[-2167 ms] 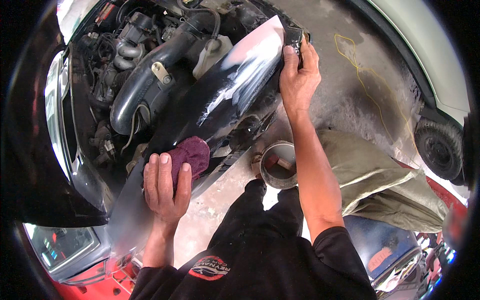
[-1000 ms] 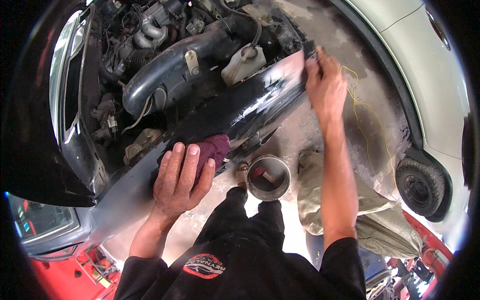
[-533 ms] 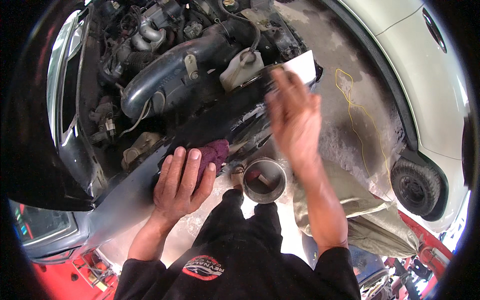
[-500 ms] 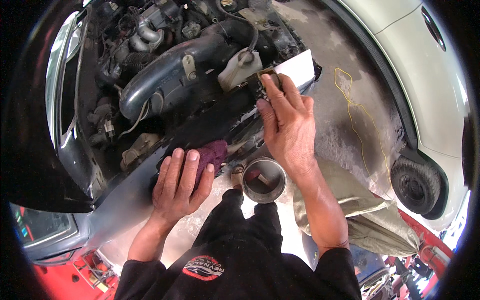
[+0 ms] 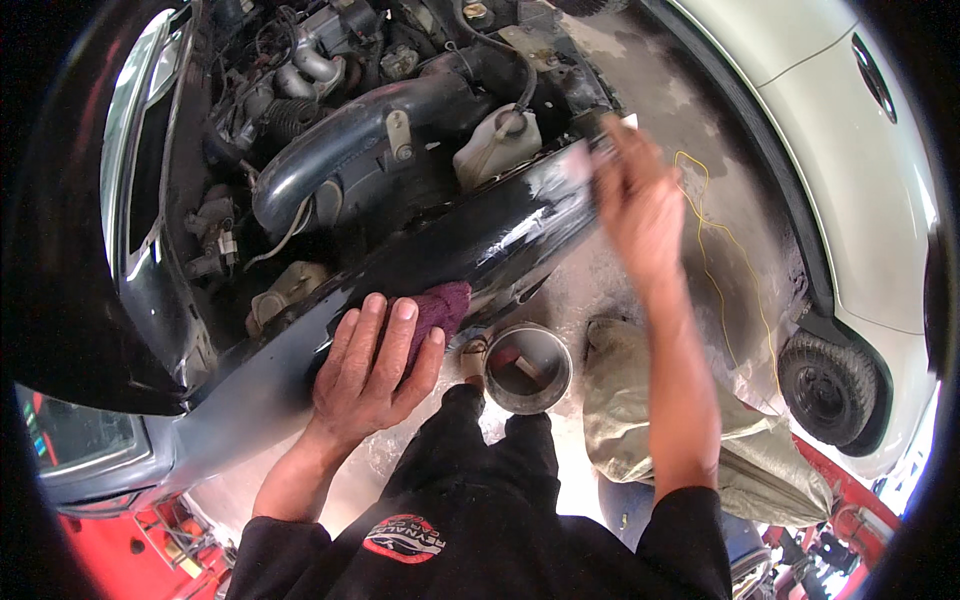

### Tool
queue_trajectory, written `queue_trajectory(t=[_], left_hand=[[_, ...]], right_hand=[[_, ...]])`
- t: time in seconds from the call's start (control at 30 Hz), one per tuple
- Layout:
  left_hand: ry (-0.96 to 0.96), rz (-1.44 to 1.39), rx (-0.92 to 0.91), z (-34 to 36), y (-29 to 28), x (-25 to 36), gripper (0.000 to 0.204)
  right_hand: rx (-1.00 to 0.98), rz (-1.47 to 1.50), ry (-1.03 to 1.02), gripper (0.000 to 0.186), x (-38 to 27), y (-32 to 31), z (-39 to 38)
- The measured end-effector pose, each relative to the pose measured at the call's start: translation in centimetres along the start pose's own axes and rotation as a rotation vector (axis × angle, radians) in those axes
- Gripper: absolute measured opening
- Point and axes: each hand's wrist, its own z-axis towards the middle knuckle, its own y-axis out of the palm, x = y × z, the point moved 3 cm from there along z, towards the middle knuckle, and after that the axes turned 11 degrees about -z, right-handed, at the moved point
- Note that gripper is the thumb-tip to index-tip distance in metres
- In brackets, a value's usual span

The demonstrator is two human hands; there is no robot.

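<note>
My left hand (image 5: 370,375) rests on the car's fender (image 5: 255,385), its fingers over a bunched purple cloth (image 5: 440,315). Cloth shows between thumb and fingers, against the panel's edge. Farther along, at the front end of the same panel, my right hand (image 5: 640,205) is smeared by motion. What lies under its fingers does not show; a moment earlier they pinched a small dark block. The black stretch of panel (image 5: 490,245) between both hands looks wet and glossy, with pale streaks near my right hand.
The engine bay holds a black intake pipe (image 5: 345,145) and a white reservoir (image 5: 497,148). An open bucket (image 5: 528,402) stands by my feet with small pieces in it. A beige cover (image 5: 640,400) lies right of it. A yellow cord (image 5: 722,225) trails toward a pale vehicle (image 5: 850,180).
My right hand has swept forward and right along the panel, baring the wet black surface. My left hand keeps its place on the cloth. The whole view has shifted slightly.
</note>
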Motion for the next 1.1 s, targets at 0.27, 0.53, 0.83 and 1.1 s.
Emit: queue_trajectory(t=[0.27,0.53,0.83,1.1], left_hand=[[-0.005,-0.023,0.011,-0.1,0.2,0.0,0.037],[0.02,-0.012,0.01,0.1,0.2,0.0,0.036],[0.01,0.008,0.023,0.1,0.3,0.1,0.036],[-0.026,-0.08,0.052,0.4,0.2,0.0,0.043]], right_hand=[[-0.053,0.038,-0.089,0.043,-6.0,-2.2,-2.1],[0.038,-0.047,0.158,0.037,0.3,0.2,1.9],[0.108,0.009,0.141,0.035,1.3,0.2,3.3],[-0.106,0.077,0.054,0.038,-4.9,-1.8,-2.8]])
